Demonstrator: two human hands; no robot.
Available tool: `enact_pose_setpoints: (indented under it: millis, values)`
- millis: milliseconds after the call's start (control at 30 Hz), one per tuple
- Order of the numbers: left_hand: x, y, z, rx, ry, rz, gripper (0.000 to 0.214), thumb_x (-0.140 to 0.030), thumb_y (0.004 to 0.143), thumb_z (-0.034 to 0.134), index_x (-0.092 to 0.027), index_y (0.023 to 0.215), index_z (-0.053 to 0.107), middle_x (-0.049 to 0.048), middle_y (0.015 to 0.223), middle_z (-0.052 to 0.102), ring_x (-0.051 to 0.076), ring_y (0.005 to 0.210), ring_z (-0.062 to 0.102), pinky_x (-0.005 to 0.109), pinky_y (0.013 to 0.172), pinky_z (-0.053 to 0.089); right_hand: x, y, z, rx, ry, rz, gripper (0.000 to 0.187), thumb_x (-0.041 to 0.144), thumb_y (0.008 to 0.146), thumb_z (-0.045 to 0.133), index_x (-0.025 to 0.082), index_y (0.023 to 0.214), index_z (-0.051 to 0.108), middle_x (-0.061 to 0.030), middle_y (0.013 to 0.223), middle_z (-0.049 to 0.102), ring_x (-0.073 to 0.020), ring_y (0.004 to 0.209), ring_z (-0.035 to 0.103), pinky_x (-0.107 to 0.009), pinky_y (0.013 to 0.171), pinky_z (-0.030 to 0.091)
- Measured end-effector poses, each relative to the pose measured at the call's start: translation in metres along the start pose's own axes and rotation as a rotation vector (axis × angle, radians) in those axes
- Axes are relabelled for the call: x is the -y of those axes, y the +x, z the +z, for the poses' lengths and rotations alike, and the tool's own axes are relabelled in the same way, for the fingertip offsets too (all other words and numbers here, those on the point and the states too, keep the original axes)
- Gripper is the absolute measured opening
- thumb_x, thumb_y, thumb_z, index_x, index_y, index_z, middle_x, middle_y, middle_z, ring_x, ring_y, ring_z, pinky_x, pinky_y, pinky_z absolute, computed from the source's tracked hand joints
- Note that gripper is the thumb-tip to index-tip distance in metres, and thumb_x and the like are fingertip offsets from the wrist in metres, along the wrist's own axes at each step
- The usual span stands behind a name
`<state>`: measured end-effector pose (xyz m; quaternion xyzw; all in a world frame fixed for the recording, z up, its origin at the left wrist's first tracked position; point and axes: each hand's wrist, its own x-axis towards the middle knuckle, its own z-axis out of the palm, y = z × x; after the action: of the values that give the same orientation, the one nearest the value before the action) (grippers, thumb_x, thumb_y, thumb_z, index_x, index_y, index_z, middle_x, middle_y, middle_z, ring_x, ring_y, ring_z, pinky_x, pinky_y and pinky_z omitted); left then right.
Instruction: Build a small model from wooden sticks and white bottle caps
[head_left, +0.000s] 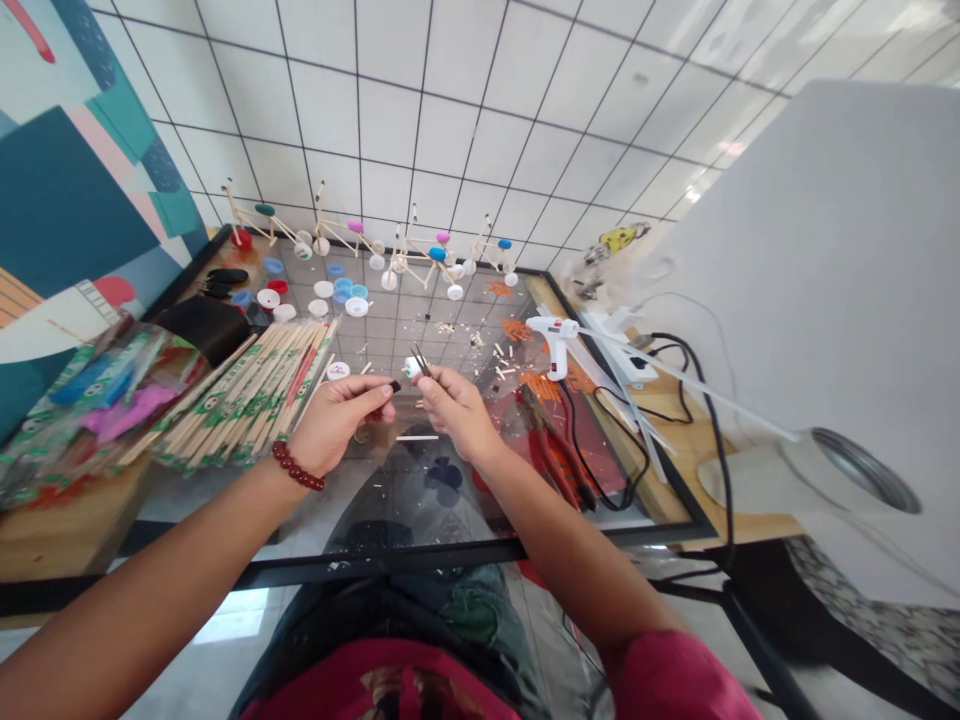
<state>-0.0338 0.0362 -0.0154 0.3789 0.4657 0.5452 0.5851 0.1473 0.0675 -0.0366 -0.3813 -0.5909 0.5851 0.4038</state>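
Note:
My left hand (339,418), with a red bead bracelet (297,468) on its wrist, pinches a small dark piece (394,386) between thumb and fingertips. My right hand (454,405) is closed around a white bottle cap (412,367) and thin wooden sticks (420,359) that poke up from the fingers. Both hands hover close together over the glass tabletop (420,480). A single loose stick (417,438) lies on the glass just below them.
Packs of wrapped chopsticks (247,392) lie to the left. A white glue gun (556,342) and red-handled pliers (555,450) sit to the right with black cables. Coloured bottle caps (330,292) and several stick-and-cap models (420,255) stand at the back.

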Motion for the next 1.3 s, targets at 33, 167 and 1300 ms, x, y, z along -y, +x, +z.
enact_pose_setpoints:
  millis: [33, 167, 1300]
  values:
    - [0.000, 0.000, -0.001, 0.015, 0.014, 0.006, 0.038, -0.041, 0.057, 0.096, -0.016, 0.084, 0.084, 0.0030, 0.060, 0.072, 0.013, 0.059, 0.064, 0.025, 0.061, 0.052, 0.001, 0.000, 0.001, -0.034, 0.014, -0.007, 0.036, 0.054, 0.085, 0.072, 0.021, 0.097, 0.062, 0.0070, 0.067, 0.045, -0.0104, 0.058, 0.043, -0.023, 0.051, 0.030]
    - [0.002, -0.002, -0.002, 0.091, 0.091, 0.029, 0.042, -0.037, 0.065, 0.093, -0.016, 0.100, 0.082, 0.0032, 0.062, 0.073, 0.015, 0.059, 0.065, 0.024, 0.058, 0.050, 0.006, -0.001, 0.005, -0.054, 0.015, -0.011, 0.030, 0.044, 0.079, 0.078, 0.021, 0.091, 0.063, 0.0068, 0.067, 0.049, -0.0105, 0.060, 0.045, -0.023, 0.052, 0.030]
    - [0.003, 0.003, -0.001, 0.016, -0.177, -0.136, 0.030, -0.028, 0.059, 0.098, -0.011, 0.069, 0.076, 0.0079, 0.066, 0.075, 0.015, 0.059, 0.069, 0.025, 0.060, 0.057, 0.016, -0.005, 0.015, -0.037, 0.241, 0.111, 0.041, 0.049, 0.071, 0.083, 0.022, 0.084, 0.054, 0.0133, 0.056, 0.036, -0.0038, 0.043, 0.023, -0.021, 0.043, 0.016]
